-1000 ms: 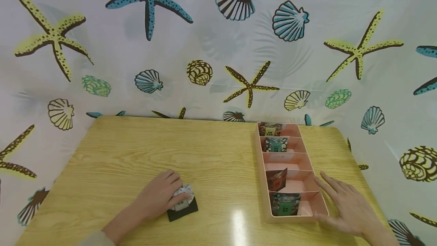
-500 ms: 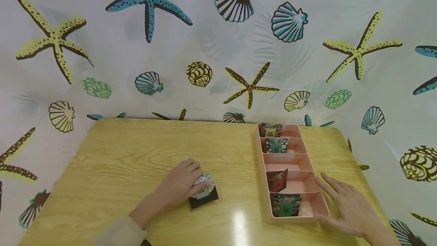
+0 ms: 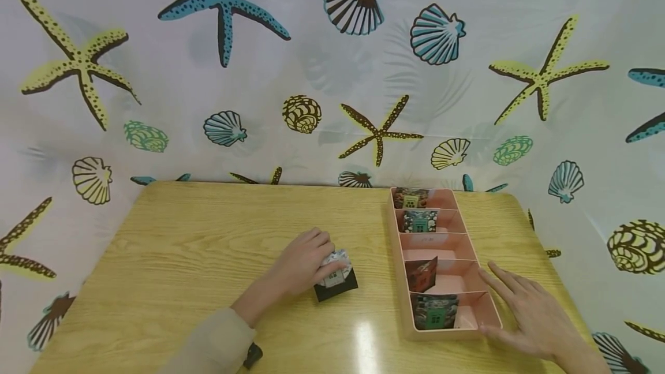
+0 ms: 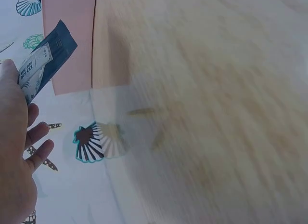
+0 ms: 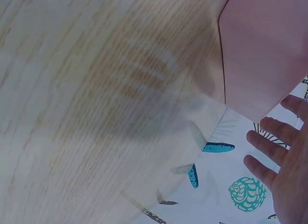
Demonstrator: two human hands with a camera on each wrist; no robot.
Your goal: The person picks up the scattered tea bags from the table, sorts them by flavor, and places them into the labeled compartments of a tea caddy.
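My left hand (image 3: pixel 306 264) pinches a small flat sachet (image 3: pixel 336 287) with a pale printed front and a dark lower edge. In the left wrist view the same sachet (image 4: pixel 53 50) sticks out past the thumb. A pink divided box (image 3: pixel 403 247) stands to the right of it, apart from it. Its compartments hold a brown sachet (image 3: pixel 410 197), a teal one (image 3: pixel 421 221), a red one (image 3: pixel 422 275) and a dark green one (image 3: pixel 435 310); the middle compartment shows no sachet. My right hand (image 3: pixel 535 316), fingers spread, touches the box's right side at the near end.
The wood-grain table (image 3: pixel 218 235) extends left of the box. Behind it hangs a white curtain (image 3: pixel 322 74) printed with starfish and shells, which also comes round both sides. A black strap piece (image 3: pixel 253 355) shows at the left sleeve.
My left hand has carried the sachet rightward and slightly away from me, closer to the box. The right hand and the box have stayed in place.
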